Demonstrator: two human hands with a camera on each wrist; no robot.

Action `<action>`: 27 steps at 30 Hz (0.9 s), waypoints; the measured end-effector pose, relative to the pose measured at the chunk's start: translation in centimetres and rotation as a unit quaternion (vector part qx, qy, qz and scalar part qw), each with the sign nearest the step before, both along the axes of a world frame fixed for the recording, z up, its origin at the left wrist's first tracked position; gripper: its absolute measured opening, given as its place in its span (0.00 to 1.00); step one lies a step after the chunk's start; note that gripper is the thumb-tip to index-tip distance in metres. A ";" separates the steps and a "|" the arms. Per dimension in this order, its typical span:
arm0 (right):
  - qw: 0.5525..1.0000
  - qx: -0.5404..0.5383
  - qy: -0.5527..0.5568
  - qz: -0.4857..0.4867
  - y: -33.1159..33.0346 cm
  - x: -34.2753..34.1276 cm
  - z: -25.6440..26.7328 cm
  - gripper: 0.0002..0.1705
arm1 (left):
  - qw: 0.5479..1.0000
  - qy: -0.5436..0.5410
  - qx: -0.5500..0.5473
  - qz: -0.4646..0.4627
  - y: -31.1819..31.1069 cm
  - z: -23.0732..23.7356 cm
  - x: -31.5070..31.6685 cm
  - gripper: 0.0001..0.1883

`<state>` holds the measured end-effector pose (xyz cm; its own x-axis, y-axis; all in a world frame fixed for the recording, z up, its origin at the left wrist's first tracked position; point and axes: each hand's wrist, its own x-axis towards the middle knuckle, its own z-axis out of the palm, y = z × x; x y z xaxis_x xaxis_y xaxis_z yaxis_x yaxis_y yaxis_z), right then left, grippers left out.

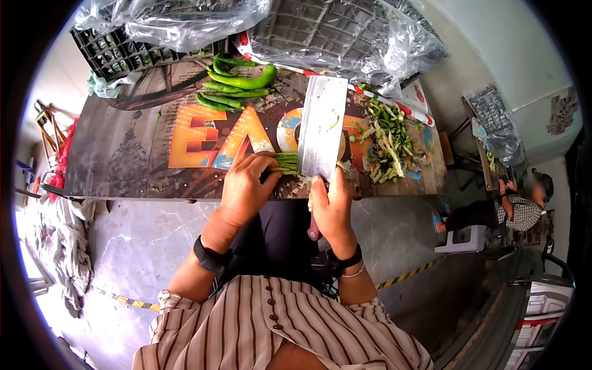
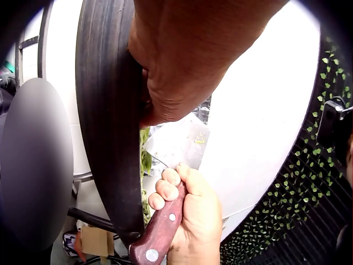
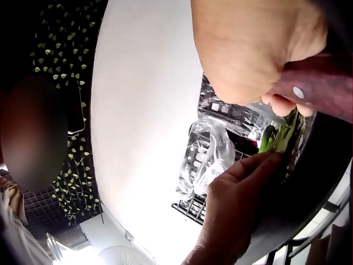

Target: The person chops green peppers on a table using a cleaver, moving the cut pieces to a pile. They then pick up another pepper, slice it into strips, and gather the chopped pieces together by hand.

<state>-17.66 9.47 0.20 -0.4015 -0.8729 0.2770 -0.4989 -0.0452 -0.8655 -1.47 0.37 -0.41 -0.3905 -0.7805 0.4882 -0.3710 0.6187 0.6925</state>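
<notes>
My right hand (image 1: 333, 203) grips the dark red wooden handle (image 2: 162, 223) of a cleaver (image 1: 322, 117). Its broad, pale blade lies over the table's near part, flecked with green bits. Left of the blade, my left hand (image 1: 246, 182) holds a small bunch of green peppers (image 1: 286, 161) against the tabletop, fingertips close to the blade. In the right wrist view the thumb and fingers of that hand pinch the green pieces (image 3: 281, 135). Several whole long green peppers (image 1: 246, 83) lie farther back, and a heap of cut green pieces (image 1: 391, 145) sits right of the cleaver.
The printed wooden table (image 1: 123, 148) ends just before my body. Black crates (image 1: 98, 46) wrapped in clear plastic (image 1: 197, 24) line its back edge. At the right, a person (image 1: 521, 206) works by another table, near a grey stool (image 1: 462, 239).
</notes>
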 end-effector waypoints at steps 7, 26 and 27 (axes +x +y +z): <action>0.999 0.014 0.018 -0.040 -0.7 -0.8 -0.5 0.09 | 1.000 0.007 0.003 -0.010 0.0 0.0 -0.2 0.11; 0.994 -0.033 -0.058 -0.087 0.4 -2.1 1.9 0.03 | 1.000 0.017 -0.011 -0.007 0.0 0.0 -0.3 0.10; 0.996 -0.019 -0.030 -0.086 0.4 -2.0 1.6 0.08 | 1.000 0.017 -0.012 -0.008 0.0 0.0 -0.3 0.10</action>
